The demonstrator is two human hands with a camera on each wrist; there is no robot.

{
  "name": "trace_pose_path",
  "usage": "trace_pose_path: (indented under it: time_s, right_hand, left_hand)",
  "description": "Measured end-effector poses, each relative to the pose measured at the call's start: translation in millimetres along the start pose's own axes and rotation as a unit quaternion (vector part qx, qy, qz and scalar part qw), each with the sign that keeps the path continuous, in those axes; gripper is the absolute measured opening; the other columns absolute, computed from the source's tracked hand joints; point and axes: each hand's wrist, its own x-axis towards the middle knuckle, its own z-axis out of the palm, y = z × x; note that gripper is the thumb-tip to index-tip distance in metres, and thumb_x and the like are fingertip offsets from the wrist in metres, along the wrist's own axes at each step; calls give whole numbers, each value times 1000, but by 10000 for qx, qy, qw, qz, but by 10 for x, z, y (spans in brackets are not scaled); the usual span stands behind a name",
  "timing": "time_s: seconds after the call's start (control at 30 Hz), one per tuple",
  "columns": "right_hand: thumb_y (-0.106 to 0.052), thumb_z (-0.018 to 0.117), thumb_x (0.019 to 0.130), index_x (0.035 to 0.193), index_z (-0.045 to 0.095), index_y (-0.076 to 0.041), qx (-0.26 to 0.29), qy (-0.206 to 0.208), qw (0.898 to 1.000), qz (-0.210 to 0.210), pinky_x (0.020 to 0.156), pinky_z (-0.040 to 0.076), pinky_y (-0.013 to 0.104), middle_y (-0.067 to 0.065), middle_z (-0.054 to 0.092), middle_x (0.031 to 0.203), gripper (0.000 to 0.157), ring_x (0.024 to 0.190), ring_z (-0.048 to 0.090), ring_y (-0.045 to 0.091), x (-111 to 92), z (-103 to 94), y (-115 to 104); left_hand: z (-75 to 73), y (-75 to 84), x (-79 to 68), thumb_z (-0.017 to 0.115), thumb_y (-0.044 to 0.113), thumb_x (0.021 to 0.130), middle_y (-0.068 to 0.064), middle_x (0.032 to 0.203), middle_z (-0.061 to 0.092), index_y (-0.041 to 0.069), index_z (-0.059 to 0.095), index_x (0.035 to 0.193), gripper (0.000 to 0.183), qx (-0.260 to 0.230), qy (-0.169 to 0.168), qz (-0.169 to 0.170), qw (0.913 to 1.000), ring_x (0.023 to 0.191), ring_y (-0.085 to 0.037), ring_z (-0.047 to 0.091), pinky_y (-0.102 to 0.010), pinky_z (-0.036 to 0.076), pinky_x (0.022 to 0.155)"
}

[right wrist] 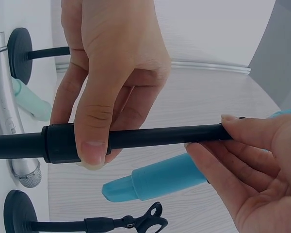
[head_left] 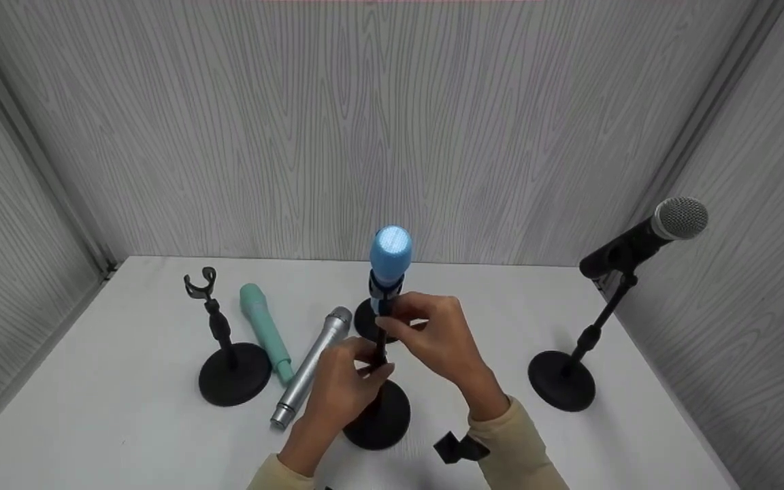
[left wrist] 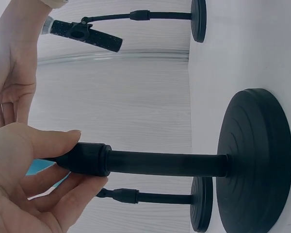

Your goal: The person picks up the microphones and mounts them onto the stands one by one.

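Observation:
In the head view, a black desktop microphone stand [head_left: 392,415] rises from its round base between both hands. A light blue microphone [head_left: 390,257] sits in the clip at its top, and its tapered tail hangs beside the rod in the right wrist view. My left hand [head_left: 346,382] grips the thick collar [left wrist: 89,158] partway up the pole, thumb on one side and fingers on the other. Higher up, my right hand [head_left: 438,335] pinches the thin upper rod [right wrist: 172,136] just below the clip. The right fingers partly hide the clip joint.
A bare-clip stand [head_left: 234,374] stands at left, near a green microphone [head_left: 267,330] and a silver microphone [head_left: 317,362] lying down. Behind the hands is another stand [head_left: 365,320]. At right, a stand [head_left: 562,381] bears a black microphone [head_left: 627,248]. Walls enclose the table.

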Motion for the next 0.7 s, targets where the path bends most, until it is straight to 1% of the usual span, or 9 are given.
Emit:
trace_pose_path:
  time_s: [0.17, 0.3, 0.37, 0.47, 0.57, 0.63, 0.7]
  right_hand:
    - [-2, 69, 84, 96, 69, 2, 88, -51, 9999, 77, 68, 57, 23, 14, 72, 86, 13, 77, 72, 23, -13, -10, -17]
    - [-4, 67, 86, 98, 69, 1, 109, -81, 9998, 166, 70, 57, 24, 13, 72, 89, 13, 80, 72, 22, -50, -25, -22]
    - [-5, 66, 87, 99, 69, -1, 82, -82, 9996, 251, 72, 57, 26, 11, 72, 91, 14, 83, 71, 21, -85, -26, -8]
    - [-7, 63, 90, 103, 69, -6, -8, -129, 9993, 337, 73, 57, 26, 8, 72, 96, 15, 89, 70, 18, -162, 9, 189]
    - [-7, 61, 91, 104, 69, -10, -151, -273, 9988, 382, 73, 56, 24, 8, 72, 101, 16, 93, 70, 17, -230, 70, 454]
    - [-5, 60, 91, 106, 68, -9, -309, -436, 9977, 414, 73, 56, 22, 9, 71, 104, 18, 94, 70, 18, -281, 114, 602]
    - [-3, 61, 89, 108, 67, -7, -427, -634, 9955, 565, 74, 56, 22, 10, 70, 108, 21, 96, 69, 21, -338, 166, 725]
  left_hand:
    - [-14, -8, 2, 76, 16, 78, 3, 86, 69, 15, 68, 91, 15, 9, -58, 60, 10000, 81, -10, 67, -22, 55, 66]
    - [-60, -15, 0, 78, 21, 77, 0, 94, 68, 14, 68, 96, 23, 187, -114, 37, 9998, 88, -17, 68, -29, 56, 69]
    - [-95, -31, 8, 80, 24, 75, -1, 97, 68, 14, 68, 98, 27, 250, -194, 13, 9995, 92, -21, 68, -32, 56, 71]
    - [-156, -98, 25, 83, 30, 70, 0, 100, 69, 15, 69, 99, 36, 433, -452, -20, 9980, 94, -24, 67, -35, 55, 76]
    - [-198, -185, 33, 86, 33, 65, 0, 103, 69, 17, 70, 100, 42, 660, -804, -104, 9945, 96, -26, 65, -37, 53, 79]
    - [-203, -237, 22, 88, 33, 61, 0, 105, 68, 18, 70, 100, 45, 836, -1050, -267, 9906, 97, -27, 64, -38, 52, 79]
    - [-191, -287, 14, 88, 30, 59, -3, 107, 66, 17, 70, 101, 47, 876, -1325, -387, 9865, 98, -28, 62, -40, 51, 79]
